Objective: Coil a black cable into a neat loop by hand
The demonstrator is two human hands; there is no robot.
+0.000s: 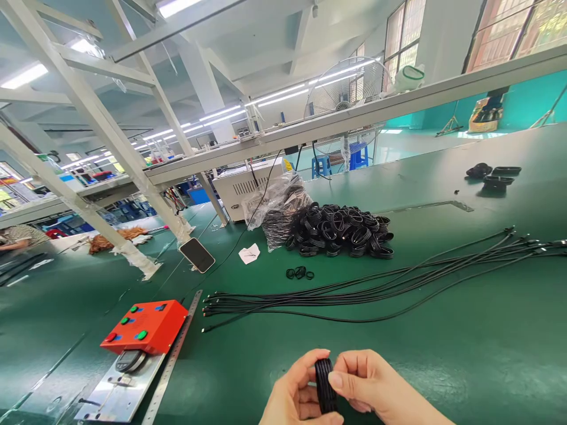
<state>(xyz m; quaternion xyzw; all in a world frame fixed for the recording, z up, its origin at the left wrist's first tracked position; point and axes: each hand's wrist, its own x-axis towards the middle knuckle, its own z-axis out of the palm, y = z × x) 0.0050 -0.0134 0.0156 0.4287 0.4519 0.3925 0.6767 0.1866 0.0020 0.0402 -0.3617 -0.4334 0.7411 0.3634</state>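
Note:
My left hand (296, 389) and my right hand (372, 383) hold a small coil of black cable (325, 385) upright between them at the bottom of the view. The fingers of both hands pinch its sides. Beyond them, several long black cables (354, 301) lie side by side on the green workbench (465, 366). Farther off is a heap of coiled black cables (339, 231), with a few small black rings (300, 273) in front of it.
To the left lie an orange box with coloured buttons (144, 326), a steel ruler (175, 354), a dial gauge (130, 361) and a phone (197, 255). A white machine (243, 189) stands behind the heap. A co-worker's arm (22, 239) shows at far left.

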